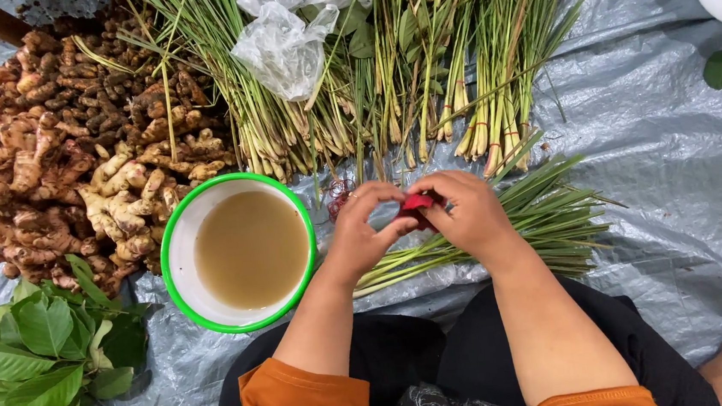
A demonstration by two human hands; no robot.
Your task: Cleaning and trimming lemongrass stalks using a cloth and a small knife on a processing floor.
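Pinching small red thing (418,202), mostly hidden | both hands closed on it: left (361,229), right (465,214) | lemongrass bundle (542,214) underneath

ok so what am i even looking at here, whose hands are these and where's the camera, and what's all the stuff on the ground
There is no machine here. A person sits on the ground and wears one camera on the head, so the single picture looks straight down at that person's own two bare hands and lap. The left hand and the right hand meet in the middle and together pinch a small red thing; I cannot tell exactly what it is. Under the hands lies a loose bunch of long green stalks on a grey plastic sheet. To the left stands a white bowl with a green rim, filled with cloudy brownish liquid. Beyond it is a heap of knobbly ginger-like roots, and at the top tied bundles of lemongrass-like stalks with a crumpled clear plastic bag. A pile of green leaves lies bottom left.
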